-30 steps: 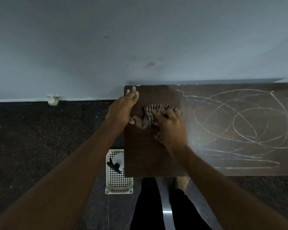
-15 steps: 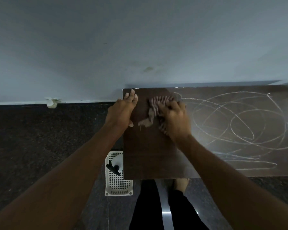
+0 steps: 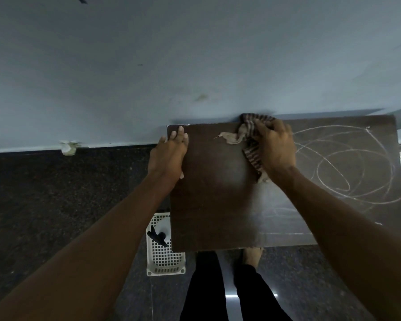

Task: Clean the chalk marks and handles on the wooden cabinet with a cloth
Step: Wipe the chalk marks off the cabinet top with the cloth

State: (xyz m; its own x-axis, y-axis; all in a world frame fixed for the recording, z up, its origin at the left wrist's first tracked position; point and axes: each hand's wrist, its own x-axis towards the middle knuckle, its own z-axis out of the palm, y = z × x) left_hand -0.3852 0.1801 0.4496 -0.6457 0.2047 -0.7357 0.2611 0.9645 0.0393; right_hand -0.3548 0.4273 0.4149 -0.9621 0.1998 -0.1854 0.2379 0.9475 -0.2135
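Observation:
I look straight down on the dark wooden cabinet top. White chalk marks loop over its right half; the left half is bare wood. My right hand is shut on a striped brown cloth, pressing it on the top at the far edge by the wall. A loose end of the cloth trails to the left. My left hand lies flat on the cabinet's far left corner, fingers together, holding nothing. No handles are in view.
A pale blue wall runs along the cabinet's far edge. A white perforated basket with a black object in it stands on the dark speckled floor left of the cabinet. My legs and one foot show below the near edge.
My right hand has slid the cloth away from me, from the middle of the left half to the far edge at the wall. My left hand has stayed at the corner.

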